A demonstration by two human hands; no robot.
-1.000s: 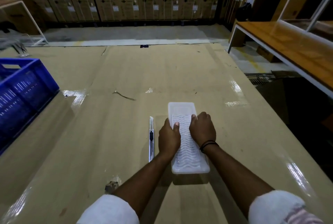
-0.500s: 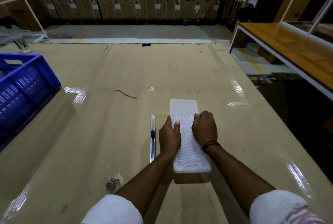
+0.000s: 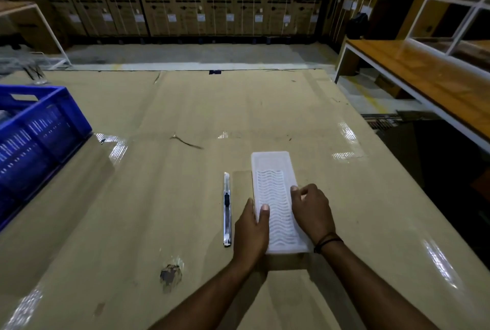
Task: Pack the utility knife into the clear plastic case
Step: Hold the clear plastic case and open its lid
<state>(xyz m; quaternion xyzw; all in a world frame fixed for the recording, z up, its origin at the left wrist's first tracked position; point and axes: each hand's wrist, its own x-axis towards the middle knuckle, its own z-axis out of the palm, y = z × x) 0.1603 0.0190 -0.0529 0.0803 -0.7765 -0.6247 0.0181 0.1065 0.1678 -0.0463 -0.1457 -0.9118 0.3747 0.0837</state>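
Note:
A long clear plastic case (image 3: 273, 175) with a wavy-ribbed lid lies lengthwise on the cardboard-covered table, its lid on. My left hand (image 3: 252, 231) grips its left edge, thumb on top of the lid. On the case's right edge sits my right hand (image 3: 313, 210), fingers curled at the rim. The utility knife (image 3: 227, 210), slim and silver with a black slider, lies flat on the table just left of the case, parallel to it and touched by neither hand.
A blue plastic crate (image 3: 39, 133) stands at the table's left edge. The cardboard surface (image 3: 159, 197) has a torn spot (image 3: 171, 275) near me. An orange-topped bench (image 3: 424, 75) and white shelving stand to the right; stacked cartons line the far wall.
The right hand has slid outward to the case's right rim, and the left hand has shifted slightly back along the left edge. The case and the knife stay in place.

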